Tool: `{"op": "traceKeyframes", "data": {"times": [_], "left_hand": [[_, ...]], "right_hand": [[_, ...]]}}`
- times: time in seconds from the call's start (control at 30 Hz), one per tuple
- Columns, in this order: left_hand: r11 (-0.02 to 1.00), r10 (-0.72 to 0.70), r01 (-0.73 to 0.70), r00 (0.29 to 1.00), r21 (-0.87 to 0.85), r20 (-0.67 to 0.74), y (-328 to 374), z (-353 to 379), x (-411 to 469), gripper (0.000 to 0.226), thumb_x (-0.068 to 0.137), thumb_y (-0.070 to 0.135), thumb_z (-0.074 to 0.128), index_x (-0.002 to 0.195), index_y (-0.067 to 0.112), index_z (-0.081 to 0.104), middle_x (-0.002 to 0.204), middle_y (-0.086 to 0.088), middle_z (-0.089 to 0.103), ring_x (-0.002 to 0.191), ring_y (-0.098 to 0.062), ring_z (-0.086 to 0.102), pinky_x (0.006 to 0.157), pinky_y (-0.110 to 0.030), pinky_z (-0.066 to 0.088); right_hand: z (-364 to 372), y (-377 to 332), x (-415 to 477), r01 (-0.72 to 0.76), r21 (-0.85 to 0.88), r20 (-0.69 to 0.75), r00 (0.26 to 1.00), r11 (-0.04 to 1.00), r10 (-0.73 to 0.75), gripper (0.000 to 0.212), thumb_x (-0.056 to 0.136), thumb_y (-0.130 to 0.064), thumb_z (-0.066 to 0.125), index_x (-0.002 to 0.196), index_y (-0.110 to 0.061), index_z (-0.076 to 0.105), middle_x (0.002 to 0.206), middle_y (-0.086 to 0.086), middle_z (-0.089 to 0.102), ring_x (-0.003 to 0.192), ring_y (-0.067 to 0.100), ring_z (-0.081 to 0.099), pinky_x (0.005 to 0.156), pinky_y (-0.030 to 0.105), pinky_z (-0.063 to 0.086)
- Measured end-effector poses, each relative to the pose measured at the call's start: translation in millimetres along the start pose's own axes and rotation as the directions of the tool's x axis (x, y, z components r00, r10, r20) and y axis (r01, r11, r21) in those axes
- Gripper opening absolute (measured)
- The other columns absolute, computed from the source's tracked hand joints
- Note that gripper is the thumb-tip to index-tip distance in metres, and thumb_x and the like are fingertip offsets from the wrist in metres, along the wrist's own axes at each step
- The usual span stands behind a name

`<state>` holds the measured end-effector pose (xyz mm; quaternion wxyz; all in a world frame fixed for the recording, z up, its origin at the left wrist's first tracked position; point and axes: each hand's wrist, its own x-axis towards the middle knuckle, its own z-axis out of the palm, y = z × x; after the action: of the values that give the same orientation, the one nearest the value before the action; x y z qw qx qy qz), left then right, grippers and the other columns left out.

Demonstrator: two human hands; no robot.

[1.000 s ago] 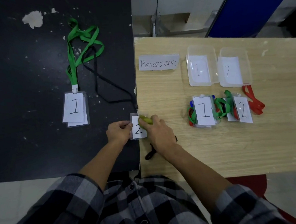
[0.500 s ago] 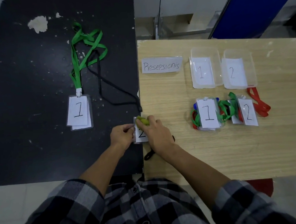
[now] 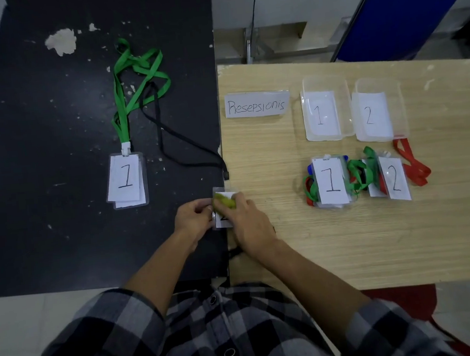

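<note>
A clear badge holder with a card marked 2 (image 3: 223,222) lies at the seam between the black table (image 3: 50,123) and the wooden table (image 3: 348,238). My left hand (image 3: 193,217) pinches its left edge. My right hand (image 3: 248,222) grips a small yellow-green cloth (image 3: 224,201) and presses it on the badge, covering most of the card. A black lanyard (image 3: 167,138) runs from the badge's top back over the black table. A second badge marked 1 (image 3: 126,180) on a green lanyard (image 3: 132,81) lies to the left.
On the wooden table stand a paper label reading Resepsionis (image 3: 257,104) and two clear tubs marked 1 (image 3: 324,109) and 2 (image 3: 376,111). Before them lie a pile of badges marked 1 (image 3: 330,181) and a pile marked 2 (image 3: 394,178), with a red lanyard (image 3: 412,165).
My right hand has slid the cloth leftward over the badge, covering more of the 2. My left hand has kept its hold on the badge's edge.
</note>
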<state>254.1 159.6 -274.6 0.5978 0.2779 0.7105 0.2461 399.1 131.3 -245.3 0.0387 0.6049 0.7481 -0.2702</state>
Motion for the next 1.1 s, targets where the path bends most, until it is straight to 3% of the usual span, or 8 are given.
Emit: {"op": "traceKeyframes", "data": {"times": [0.23, 0.4, 0.6, 0.73, 0.8, 0.93, 1.03, 1.1], "left_hand": [[1.000, -0.021, 0.021, 1.000, -0.018, -0.021, 1.0, 2.7, 0.0, 0.019, 0.100, 0.004, 0.054, 0.112, 0.009, 0.068, 0.105, -0.008, 0.071, 0.096, -0.022, 0.070, 0.079, -0.028, 0.059], [1.000, -0.018, 0.017, 1.000, -0.015, -0.026, 3.1, 3.2, 0.3, 0.016, 0.098, 0.003, 0.058, 0.097, 0.016, 0.068, 0.103, -0.011, 0.072, 0.091, -0.022, 0.072, 0.081, -0.034, 0.061], [0.999, -0.032, 0.030, 0.998, -0.034, -0.053, 4.8, 4.5, -1.3, 0.018, 0.097, 0.006, 0.060, 0.090, 0.020, 0.068, 0.102, -0.010, 0.073, 0.090, -0.023, 0.073, 0.084, -0.037, 0.061], [0.996, -0.073, 0.070, 0.996, -0.058, -0.044, 8.7, 3.6, -1.7, 0.013, 0.097, 0.005, 0.060, 0.105, 0.011, 0.069, 0.098, -0.010, 0.072, 0.087, -0.020, 0.072, 0.079, -0.031, 0.060], [0.994, -0.080, 0.076, 0.996, -0.081, -0.045, 9.7, 4.0, -3.9, 0.013, 0.097, 0.006, 0.060, 0.106, 0.010, 0.068, 0.096, -0.010, 0.073, 0.085, -0.019, 0.072, 0.080, -0.032, 0.060], [0.991, -0.050, 0.044, 0.998, -0.127, -0.045, 11.2, 5.0, -9.8, 0.017, 0.098, 0.006, 0.060, 0.111, 0.008, 0.070, 0.098, -0.009, 0.074, 0.084, -0.019, 0.071, 0.074, -0.031, 0.061], [0.977, -0.039, 0.042, 0.999, -0.207, 0.019, 19.7, 12.9, -17.3, 0.016, 0.098, 0.005, 0.059, 0.112, 0.007, 0.067, 0.100, -0.011, 0.072, 0.083, -0.019, 0.070, 0.062, -0.025, 0.059], [0.970, -0.050, 0.060, 0.998, -0.235, 0.045, 26.7, 20.6, -22.7, 0.015, 0.097, 0.007, 0.061, 0.112, 0.007, 0.063, 0.101, -0.012, 0.071, 0.086, -0.022, 0.071, 0.064, -0.028, 0.061]], "right_hand": [[8.7, 15.7, -31.1, 0.206, -0.019, 0.075, 0.976, 0.978, -0.204, 0.057, 0.096, -0.017, 0.050, 0.144, -0.044, 0.039, 0.121, 0.007, 0.042, 0.098, 0.027, 0.046, 0.062, 0.035, 0.036], [-20.2, 31.4, 1.9, 0.057, -0.037, 0.010, 0.998, 0.998, -0.056, 0.055, 0.096, -0.017, 0.051, 0.144, -0.042, 0.042, 0.132, 0.008, 0.038, 0.110, 0.030, 0.047, 0.076, 0.042, 0.052], [-10.3, 23.0, -2.3, -0.013, -0.089, -0.030, 0.999, 0.996, 0.010, 0.063, 0.095, -0.012, 0.051, 0.150, -0.038, 0.033, 0.132, 0.009, 0.037, 0.105, 0.030, 0.048, 0.069, 0.038, 0.044], [5.6, 37.0, -36.0, 0.128, -0.011, 0.035, 0.991, 0.992, -0.127, 0.059, 0.094, -0.013, 0.048, 0.146, -0.040, 0.040, 0.128, 0.005, 0.040, 0.102, 0.026, 0.048, 0.071, 0.039, 0.048], [4.4, 50.5, -38.2, 0.119, 0.231, 0.058, 0.989, 0.966, -0.136, 0.060, 0.093, -0.008, 0.048, 0.145, -0.038, 0.047, 0.129, 0.002, 0.043, 0.107, 0.023, 0.052, 0.083, 0.037, 0.051], [-18.3, 54.3, -31.1, -0.067, 0.778, -0.033, 0.989, 0.625, 0.147, 0.060, 0.093, 0.006, 0.050, 0.139, -0.031, 0.052, 0.130, -0.002, 0.055, 0.119, 0.007, 0.052, 0.102, 0.014, 0.041], [-37.2, 43.8, -23.3, -0.177, 0.926, 0.067, 0.946, 0.333, 0.317, 0.053, 0.095, 0.002, 0.049, 0.133, -0.035, 0.057, 0.124, -0.013, 0.064, 0.111, 0.004, 0.059, 0.087, 0.011, 0.046], [-39.6, 38.3, -20.9, -0.161, 0.942, 0.068, 0.951, 0.294, 0.301, 0.053, 0.095, 0.000, 0.050, 0.128, -0.039, 0.058, 0.117, -0.018, 0.067, 0.107, 0.002, 0.063, 0.085, 0.014, 0.048]]}}
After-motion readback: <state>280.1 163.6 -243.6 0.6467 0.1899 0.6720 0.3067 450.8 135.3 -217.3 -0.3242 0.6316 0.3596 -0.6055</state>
